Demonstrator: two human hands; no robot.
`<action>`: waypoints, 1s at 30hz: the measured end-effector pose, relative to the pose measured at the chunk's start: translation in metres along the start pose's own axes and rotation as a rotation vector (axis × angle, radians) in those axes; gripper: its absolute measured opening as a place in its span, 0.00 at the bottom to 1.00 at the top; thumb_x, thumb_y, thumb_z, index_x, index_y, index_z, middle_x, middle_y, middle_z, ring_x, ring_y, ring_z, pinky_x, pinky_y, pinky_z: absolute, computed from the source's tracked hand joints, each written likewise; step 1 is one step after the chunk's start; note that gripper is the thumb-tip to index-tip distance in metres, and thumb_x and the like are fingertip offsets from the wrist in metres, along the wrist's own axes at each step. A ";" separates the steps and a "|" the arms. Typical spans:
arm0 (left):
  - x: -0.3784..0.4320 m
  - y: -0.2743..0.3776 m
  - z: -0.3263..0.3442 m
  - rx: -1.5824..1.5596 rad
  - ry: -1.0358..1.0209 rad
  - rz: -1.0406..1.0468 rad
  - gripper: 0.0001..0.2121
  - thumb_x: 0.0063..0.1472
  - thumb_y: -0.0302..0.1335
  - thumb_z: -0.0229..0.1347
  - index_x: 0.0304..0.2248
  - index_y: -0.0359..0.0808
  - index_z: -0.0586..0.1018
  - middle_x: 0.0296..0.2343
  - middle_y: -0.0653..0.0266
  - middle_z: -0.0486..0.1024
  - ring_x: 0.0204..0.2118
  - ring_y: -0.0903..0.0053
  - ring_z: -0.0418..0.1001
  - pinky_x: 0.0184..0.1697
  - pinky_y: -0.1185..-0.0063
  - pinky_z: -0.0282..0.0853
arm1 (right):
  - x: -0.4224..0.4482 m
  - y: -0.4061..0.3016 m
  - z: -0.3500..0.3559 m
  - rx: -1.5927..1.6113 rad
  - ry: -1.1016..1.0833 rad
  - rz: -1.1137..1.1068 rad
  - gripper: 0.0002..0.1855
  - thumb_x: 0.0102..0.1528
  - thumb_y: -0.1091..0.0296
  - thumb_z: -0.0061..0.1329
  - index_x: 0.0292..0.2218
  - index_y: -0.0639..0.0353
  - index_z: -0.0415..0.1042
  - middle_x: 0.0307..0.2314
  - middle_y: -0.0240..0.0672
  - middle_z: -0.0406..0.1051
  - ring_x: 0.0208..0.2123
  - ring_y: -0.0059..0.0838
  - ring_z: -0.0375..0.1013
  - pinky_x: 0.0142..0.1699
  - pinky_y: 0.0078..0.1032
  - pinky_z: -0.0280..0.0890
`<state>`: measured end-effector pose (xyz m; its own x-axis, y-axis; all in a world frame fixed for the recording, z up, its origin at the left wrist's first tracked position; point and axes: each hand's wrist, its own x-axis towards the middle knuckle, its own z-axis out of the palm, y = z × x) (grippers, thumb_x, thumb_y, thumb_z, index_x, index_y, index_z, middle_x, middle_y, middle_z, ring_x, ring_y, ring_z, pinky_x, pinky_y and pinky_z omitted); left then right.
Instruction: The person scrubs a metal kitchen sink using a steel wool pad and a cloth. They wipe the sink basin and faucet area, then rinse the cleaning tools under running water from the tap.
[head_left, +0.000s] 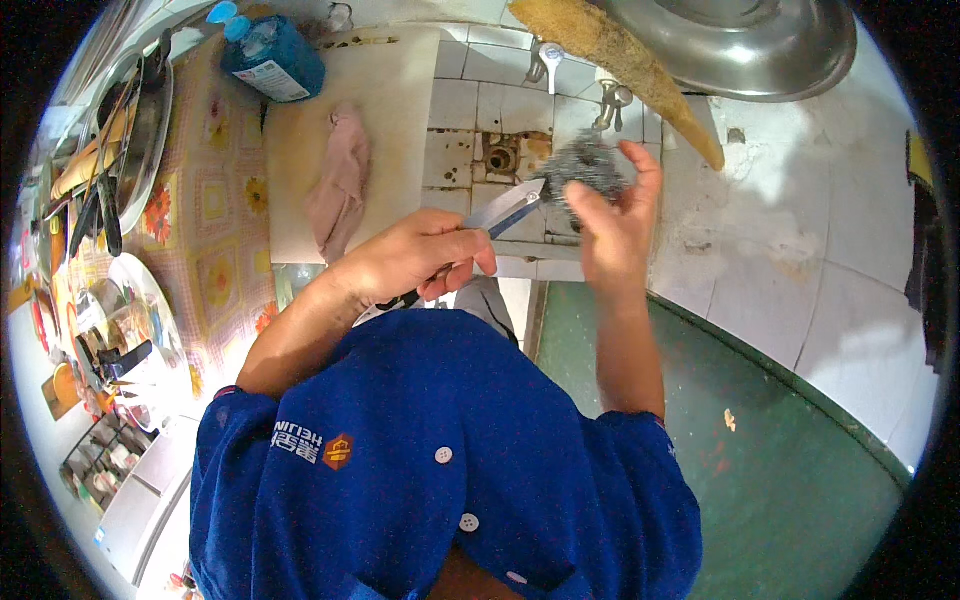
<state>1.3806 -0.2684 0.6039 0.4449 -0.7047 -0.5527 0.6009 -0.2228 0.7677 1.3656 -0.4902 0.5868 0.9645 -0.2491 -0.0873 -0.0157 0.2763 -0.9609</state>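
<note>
My left hand (427, 251) grips a pair of scissors or a similar two-bladed tool (514, 206), its metal part pointing up and to the right. The tip touches or overlaps a dark grey, stringy bundle (585, 169), which looks like a metal scourer and is blurred. At the bundle's right side is my right hand (622, 210), thumb and fingers around its edge. Both hands are over a white-tiled sink basin with a stained drain (500, 157). The handle end of the tool is hidden in my left hand.
A tap (613, 101) stands beyond the bundle. On the pale board (397, 150) at the left lies a pink cloth (341, 180), with a blue bottle (276, 60) behind it. A dried loofah (637, 67) and a large metal basin (735, 45) are at the upper right.
</note>
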 end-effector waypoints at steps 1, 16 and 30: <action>0.001 0.000 0.001 0.000 -0.010 -0.005 0.13 0.61 0.34 0.45 0.31 0.33 0.76 0.15 0.70 0.66 0.14 0.87 0.62 0.16 0.85 0.55 | -0.004 -0.001 0.010 0.012 -0.034 0.039 0.37 0.41 0.83 0.55 0.50 0.57 0.50 0.36 0.41 0.67 0.36 0.28 0.70 0.41 0.26 0.67; -0.006 -0.005 -0.001 -0.130 0.045 0.010 0.14 0.61 0.35 0.45 0.31 0.31 0.75 0.15 0.68 0.67 0.13 0.87 0.61 0.16 0.84 0.54 | 0.021 -0.004 -0.024 -0.093 0.149 -0.106 0.40 0.40 0.82 0.57 0.51 0.56 0.50 0.37 0.42 0.66 0.35 0.29 0.69 0.42 0.25 0.66; -0.010 -0.029 -0.009 -0.151 0.154 0.004 0.15 0.64 0.36 0.43 0.33 0.31 0.75 0.15 0.71 0.66 0.14 0.87 0.60 0.16 0.85 0.54 | 0.041 0.057 0.008 -0.322 0.100 -0.156 0.33 0.42 0.76 0.56 0.47 0.59 0.54 0.34 0.39 0.66 0.32 0.28 0.69 0.38 0.24 0.65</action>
<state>1.3647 -0.2490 0.5843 0.5370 -0.5914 -0.6016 0.6865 -0.1081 0.7191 1.4061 -0.4773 0.5301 0.9315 -0.3592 0.0571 0.0325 -0.0742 -0.9967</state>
